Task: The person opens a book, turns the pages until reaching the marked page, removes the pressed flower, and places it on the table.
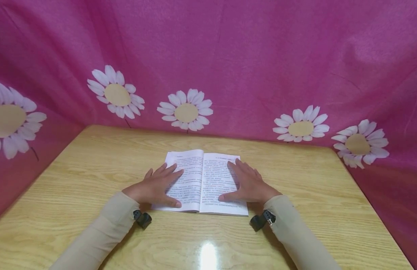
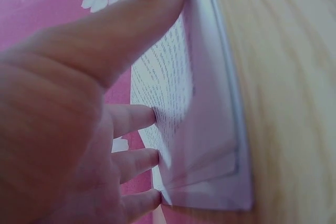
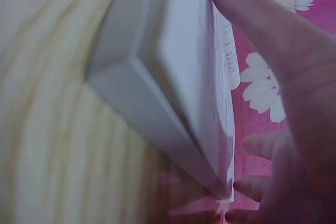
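An open book [image 1: 215, 187] with printed pages lies flat on the wooden table, its spine running away from me. My left hand [image 1: 157, 185] rests on the left page with fingers spread. In the left wrist view its thumb [image 2: 142, 17] and fingertips touch the paper [image 2: 168, 72]. Across the spine, my right hand [image 1: 250, 183] lies on the outer part of the right page, fingers extended and thumb pointing inward. The right wrist view shows the thick page block [image 3: 194, 77] from its edge, with the right thumb [image 3: 247, 3] on top.
The table [image 1: 296, 180] has a light wood grain and a bright light reflection near its front. A magenta cloth [image 1: 242, 67] printed with white daisies hangs behind it and along both sides. Dark wrist devices [image 1: 142, 219] sit on both sleeves.
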`<state>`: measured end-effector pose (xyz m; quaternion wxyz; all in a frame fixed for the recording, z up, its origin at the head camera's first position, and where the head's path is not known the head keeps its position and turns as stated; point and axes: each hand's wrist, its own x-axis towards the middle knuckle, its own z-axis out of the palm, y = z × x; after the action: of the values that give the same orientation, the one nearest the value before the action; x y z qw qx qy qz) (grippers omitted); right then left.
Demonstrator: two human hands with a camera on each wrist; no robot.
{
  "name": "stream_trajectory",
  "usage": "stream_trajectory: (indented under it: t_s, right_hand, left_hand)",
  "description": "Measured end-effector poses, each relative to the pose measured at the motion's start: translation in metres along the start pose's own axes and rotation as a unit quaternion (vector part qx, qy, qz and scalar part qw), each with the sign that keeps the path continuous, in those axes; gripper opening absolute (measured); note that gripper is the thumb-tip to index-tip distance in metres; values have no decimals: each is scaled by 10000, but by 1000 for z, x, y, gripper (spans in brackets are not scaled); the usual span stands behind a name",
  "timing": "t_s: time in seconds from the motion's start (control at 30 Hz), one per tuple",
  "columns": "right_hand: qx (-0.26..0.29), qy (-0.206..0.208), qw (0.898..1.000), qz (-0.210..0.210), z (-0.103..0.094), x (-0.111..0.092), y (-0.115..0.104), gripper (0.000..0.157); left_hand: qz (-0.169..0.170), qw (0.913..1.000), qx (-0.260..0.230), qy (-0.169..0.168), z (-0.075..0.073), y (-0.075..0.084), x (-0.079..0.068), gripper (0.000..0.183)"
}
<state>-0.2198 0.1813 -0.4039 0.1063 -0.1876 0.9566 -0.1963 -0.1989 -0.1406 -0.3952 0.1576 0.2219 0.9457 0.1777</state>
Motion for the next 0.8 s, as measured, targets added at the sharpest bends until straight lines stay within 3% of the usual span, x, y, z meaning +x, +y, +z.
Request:
stream_trajectory:
  t_s: [0.8]
  right_hand:
    - [83,14,9999,-135,-1,2,-2,125]
  left_hand:
    - [-9,10000,15,-1,1,-1,0,105]
